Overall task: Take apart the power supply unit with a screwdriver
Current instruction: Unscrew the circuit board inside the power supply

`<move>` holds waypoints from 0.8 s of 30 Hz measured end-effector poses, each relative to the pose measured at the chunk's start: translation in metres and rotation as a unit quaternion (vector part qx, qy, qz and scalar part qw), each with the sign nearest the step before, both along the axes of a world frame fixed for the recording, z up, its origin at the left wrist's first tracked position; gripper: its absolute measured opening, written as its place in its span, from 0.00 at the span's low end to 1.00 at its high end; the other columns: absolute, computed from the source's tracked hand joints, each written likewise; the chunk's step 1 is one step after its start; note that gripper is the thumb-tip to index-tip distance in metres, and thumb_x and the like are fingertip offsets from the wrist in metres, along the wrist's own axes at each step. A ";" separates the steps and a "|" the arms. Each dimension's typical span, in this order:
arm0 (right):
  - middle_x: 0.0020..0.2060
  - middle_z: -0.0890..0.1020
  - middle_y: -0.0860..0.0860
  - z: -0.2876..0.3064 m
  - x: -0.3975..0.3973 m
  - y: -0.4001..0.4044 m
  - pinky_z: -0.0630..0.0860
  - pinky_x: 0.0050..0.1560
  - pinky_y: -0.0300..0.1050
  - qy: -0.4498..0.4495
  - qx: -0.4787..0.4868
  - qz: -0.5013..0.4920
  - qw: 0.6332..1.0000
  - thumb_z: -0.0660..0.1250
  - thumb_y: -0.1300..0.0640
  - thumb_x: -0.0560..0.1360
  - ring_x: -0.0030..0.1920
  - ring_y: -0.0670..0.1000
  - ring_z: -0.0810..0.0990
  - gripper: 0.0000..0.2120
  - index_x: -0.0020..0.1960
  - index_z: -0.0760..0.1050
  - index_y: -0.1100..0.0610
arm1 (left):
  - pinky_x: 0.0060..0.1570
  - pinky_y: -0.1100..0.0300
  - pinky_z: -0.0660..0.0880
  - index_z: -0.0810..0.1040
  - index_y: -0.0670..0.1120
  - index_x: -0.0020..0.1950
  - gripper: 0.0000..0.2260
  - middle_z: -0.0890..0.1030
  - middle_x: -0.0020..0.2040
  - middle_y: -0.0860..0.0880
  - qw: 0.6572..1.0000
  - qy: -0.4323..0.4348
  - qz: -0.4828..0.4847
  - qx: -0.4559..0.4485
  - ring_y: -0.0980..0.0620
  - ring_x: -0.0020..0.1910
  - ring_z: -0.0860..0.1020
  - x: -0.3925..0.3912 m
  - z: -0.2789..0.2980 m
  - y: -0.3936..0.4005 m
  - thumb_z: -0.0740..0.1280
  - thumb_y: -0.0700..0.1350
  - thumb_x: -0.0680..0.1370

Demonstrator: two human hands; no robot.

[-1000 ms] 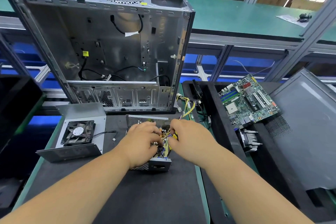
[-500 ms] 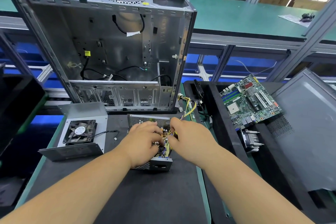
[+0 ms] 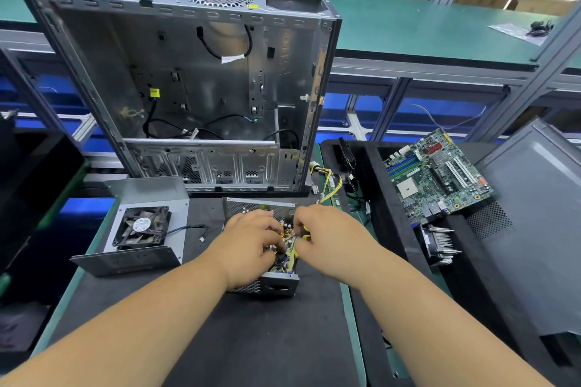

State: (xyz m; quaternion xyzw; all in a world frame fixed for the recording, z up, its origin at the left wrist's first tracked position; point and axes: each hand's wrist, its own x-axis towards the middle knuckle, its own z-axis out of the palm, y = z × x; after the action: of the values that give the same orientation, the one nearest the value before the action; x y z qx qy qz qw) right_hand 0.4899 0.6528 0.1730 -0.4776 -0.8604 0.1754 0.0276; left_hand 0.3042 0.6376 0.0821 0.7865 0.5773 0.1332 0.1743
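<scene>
Working inside an opened power supply [image 3: 276,284], 2 bare hands meet over its exposed circuit board [image 3: 287,253]. The supply sits on a black mat [image 3: 267,339], just in front of an empty computer case [image 3: 188,78] standing upright. The left hand [image 3: 248,248] curls over the board, fingers bent down among the parts; what they grasp is hidden. The right hand [image 3: 330,239] pinches something yellow [image 3: 306,236], likely the screwdriver handle, though too little shows to be sure. Left of the supply lies its removed cover with a fan [image 3: 141,228]. Right of it, yellow wires [image 3: 331,185] trail toward a tray holding a motherboard [image 3: 437,173]. To do this step well, the left hand should steady the housing while the tool stays square on the screw.
</scene>
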 end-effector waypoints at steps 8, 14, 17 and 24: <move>0.42 0.73 0.47 -0.002 0.002 0.007 0.68 0.41 0.47 0.013 0.003 0.011 1.000 0.62 0.51 0.80 0.44 0.52 0.71 0.06 0.53 0.70 0.52 | 0.72 0.58 0.50 0.82 0.59 0.55 0.14 0.72 0.66 0.66 1.000 -0.003 0.000 -0.003 0.59 0.75 0.57 0.000 0.000 0.000 0.63 0.44 0.75; 0.45 0.75 0.49 -0.003 0.002 0.007 0.72 0.45 0.49 0.005 0.003 0.036 0.999 0.62 0.51 0.76 0.49 0.54 0.73 0.08 0.53 0.69 0.53 | 0.72 0.58 0.49 0.82 0.58 0.55 0.13 0.72 0.66 0.65 1.000 -0.009 0.007 -0.007 0.59 0.75 0.58 0.000 -0.002 0.001 0.64 0.45 0.75; 0.40 0.75 0.48 -0.006 0.001 0.007 0.68 0.39 0.48 -0.041 0.056 0.041 0.997 0.58 0.40 0.79 0.48 0.55 0.76 0.16 0.51 0.71 0.53 | 0.73 0.56 0.50 0.82 0.57 0.58 0.14 0.72 0.66 0.66 1.000 -0.011 0.007 -0.006 0.59 0.75 0.58 0.000 -0.001 0.000 0.64 0.45 0.75; 0.45 0.76 0.49 -0.003 0.005 0.012 0.67 0.41 0.47 0.031 -0.002 0.035 0.999 0.64 0.52 0.76 0.47 0.54 0.73 0.08 0.53 0.69 0.53 | 0.74 0.54 0.50 0.83 0.59 0.53 0.13 0.73 0.66 0.66 1.000 -0.011 0.014 -0.013 0.59 0.75 0.59 0.000 -0.001 0.000 0.64 0.45 0.75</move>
State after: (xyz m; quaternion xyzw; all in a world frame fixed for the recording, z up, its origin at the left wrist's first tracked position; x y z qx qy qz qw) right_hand 0.4949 0.6650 0.1702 -0.4416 -0.8750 0.1925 0.0473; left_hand 0.3040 0.6374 0.0810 0.7742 0.5884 0.1365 0.1892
